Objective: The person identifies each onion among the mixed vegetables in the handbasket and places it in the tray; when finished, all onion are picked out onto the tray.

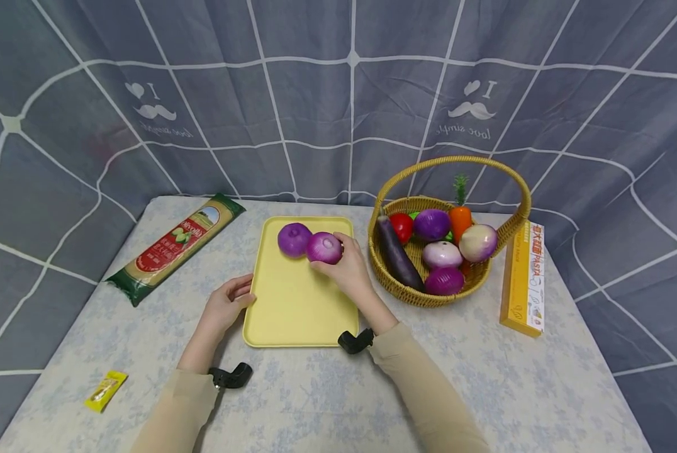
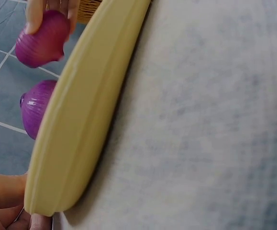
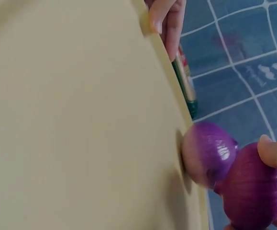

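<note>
A yellow tray [image 1: 301, 302] lies on the table. My left hand [image 1: 226, 307] grips its left edge, thumb at the rim and fingers curled on the outer side. My right hand [image 1: 346, 264] holds a purple-red onion [image 1: 324, 248] over the tray's far part. In the left wrist view that onion [image 2: 42, 40] appears raised clear of the tray's rim. A second, more violet onion [image 1: 294, 240] rests on the tray, just left of the held one. In the right wrist view the held onion [image 3: 255, 191] overlaps the violet onion [image 3: 207, 153]; whether they touch, I cannot tell.
Right of the tray stands a wicker basket [image 1: 380, 277] with a tall handle, holding an eggplant [image 1: 397, 255], a carrot [image 1: 460, 221], a tomato [image 1: 402, 227] and several onions. A pasta box [image 1: 524, 280] lies beyond it. Leftward are a green-ended pasta bag [image 1: 177, 248] and a small yellow packet [image 1: 106, 391].
</note>
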